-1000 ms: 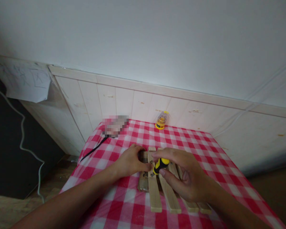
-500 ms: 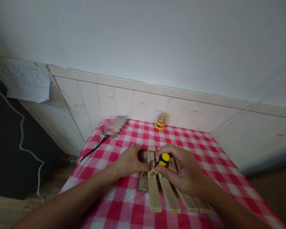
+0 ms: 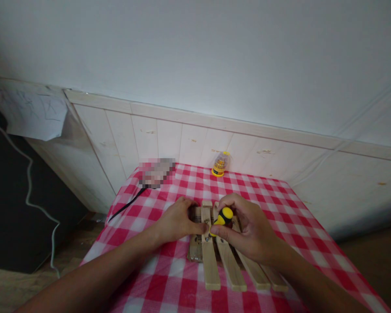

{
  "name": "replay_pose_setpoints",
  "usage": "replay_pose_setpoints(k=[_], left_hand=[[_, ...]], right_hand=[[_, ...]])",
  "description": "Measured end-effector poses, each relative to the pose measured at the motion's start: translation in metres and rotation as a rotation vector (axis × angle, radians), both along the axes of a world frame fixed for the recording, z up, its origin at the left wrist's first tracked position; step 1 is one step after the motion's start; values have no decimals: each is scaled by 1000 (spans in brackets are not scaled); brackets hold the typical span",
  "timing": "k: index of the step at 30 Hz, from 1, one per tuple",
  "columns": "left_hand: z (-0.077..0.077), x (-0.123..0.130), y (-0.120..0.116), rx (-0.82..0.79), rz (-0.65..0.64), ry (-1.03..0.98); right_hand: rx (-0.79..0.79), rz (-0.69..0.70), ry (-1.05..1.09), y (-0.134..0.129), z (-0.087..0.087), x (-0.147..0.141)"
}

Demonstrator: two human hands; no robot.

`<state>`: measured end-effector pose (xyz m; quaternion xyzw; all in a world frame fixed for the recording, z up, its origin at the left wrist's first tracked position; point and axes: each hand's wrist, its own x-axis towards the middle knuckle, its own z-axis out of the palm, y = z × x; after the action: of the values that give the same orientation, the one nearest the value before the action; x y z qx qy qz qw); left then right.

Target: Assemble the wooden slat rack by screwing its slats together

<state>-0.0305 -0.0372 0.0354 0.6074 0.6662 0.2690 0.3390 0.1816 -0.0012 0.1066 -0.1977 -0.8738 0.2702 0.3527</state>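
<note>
A yellow and black screwdriver (image 3: 226, 216) is gripped between the thumb and fingers of my right hand (image 3: 247, 230). It is tilted, with its lower end at the leftmost wooden slat (image 3: 211, 265); the tip itself is too small to make out. My left hand (image 3: 182, 221) grips the left side of the slatted wooden piece (image 3: 195, 252), its thumb pressed by that slat close to the screwdriver. Several pale slats fan out toward me from a darker wooden base with printed marks. My right hand hides part of the slats on the right.
A red and white checked cloth (image 3: 172, 269) covers the table. By the wall stands a clear, yellow-based bit case (image 3: 219, 165). A blurred-out item with a black strap (image 3: 128, 203) lies at the back left. A white cable (image 3: 29, 174) hangs at far left.
The screwdriver handle has turned and tilted slightly, with the fingers of my right hand shifting around it. My left hand and the wooden piece stay in place.
</note>
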Motion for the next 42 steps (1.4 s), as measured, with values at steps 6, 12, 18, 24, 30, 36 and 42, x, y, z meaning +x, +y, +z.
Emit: replay_pose_setpoints(k=[6, 12, 18, 24, 30, 36, 42], left_hand=[[-8, -1, 3, 8, 7, -25], [-6, 0, 2, 15, 1, -2], [0, 0, 0, -9, -3, 10], [2, 1, 0, -10, -10, 24], [-1, 0, 1, 8, -8, 18], [-1, 1, 0, 6, -6, 30], [0, 1, 1, 15, -31, 32]], right_hand=[[-62, 7, 11, 1, -1, 0], [-83, -96, 68, 7, -7, 2], [-47, -173, 98, 13, -10, 2], [-27, -172, 76, 14, -14, 4], [38, -105, 81, 15, -15, 6], [92, -14, 68, 13, -10, 6], [38, -76, 106, 13, -12, 3]])
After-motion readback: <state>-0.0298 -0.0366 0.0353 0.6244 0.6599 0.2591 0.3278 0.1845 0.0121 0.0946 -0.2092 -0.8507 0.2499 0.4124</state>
